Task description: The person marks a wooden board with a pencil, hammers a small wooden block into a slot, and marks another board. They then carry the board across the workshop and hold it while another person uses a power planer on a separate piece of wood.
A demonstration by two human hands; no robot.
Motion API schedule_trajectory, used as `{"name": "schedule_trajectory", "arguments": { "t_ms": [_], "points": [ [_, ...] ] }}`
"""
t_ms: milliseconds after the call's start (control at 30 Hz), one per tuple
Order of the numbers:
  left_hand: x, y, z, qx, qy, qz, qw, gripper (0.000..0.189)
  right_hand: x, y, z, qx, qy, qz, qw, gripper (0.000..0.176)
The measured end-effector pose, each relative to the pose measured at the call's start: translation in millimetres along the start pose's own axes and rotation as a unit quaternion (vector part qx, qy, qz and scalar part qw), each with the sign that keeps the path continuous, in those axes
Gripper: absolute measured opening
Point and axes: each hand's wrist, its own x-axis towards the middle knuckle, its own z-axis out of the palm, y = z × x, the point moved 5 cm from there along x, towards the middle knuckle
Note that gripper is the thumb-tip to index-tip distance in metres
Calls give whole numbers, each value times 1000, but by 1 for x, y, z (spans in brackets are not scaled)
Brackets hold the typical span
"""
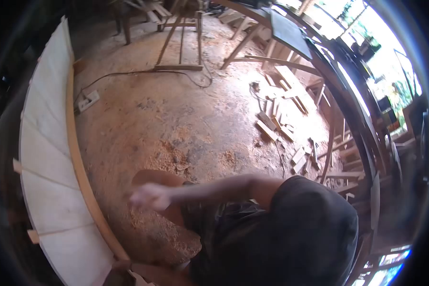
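Observation:
A long pale panel (52,157) with a wooden edge strip (83,181) stands along the left side. Small wooden pieces (33,236) stick out past its outer edge. Smeared by motion, my right hand (150,196) is apart from the panel, above the floor and near my bent leg; its fingers look curled, and whether anything is in them is hidden. My left hand (123,266) is at the panel's lower end, by the edge strip. Dimness and the frame's bottom border hide its fingers.
Sawdust and shavings (171,155) cover the floor. A white power strip (88,101) with a cable lies near the panel. Wood offcuts (271,124) are scattered at right, near a wooden trestle (178,66) and a workbench with a dark board (291,33).

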Motion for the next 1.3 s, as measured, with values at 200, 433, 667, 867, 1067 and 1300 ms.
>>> {"name": "schedule_trajectory", "arguments": {
  "t_ms": [200,433,667,867,1067,1300],
  "points": [
    [10,6,17,-2,4,-13,1000,35,-243,19,-295,-284,365,248,851,51],
    [23,-18,-3,-43,16,0,999,32,-355,-207,-500,-740,495,204,407,23],
    [-18,-108,-82,-138,94,66,984,28,-328,-11,-381,-417,507,311,688,26],
    [-31,-116,-92,136,135,-84,978,58,-358,-12,-380,-323,531,307,721,30],
    [-49,6,-137,-204,131,-233,942,67,-316,-104,-412,-199,650,158,717,36],
    [-35,200,-241,-448,255,169,840,94,-125,-59,-155,-65,280,-49,957,51]
  ]
}}
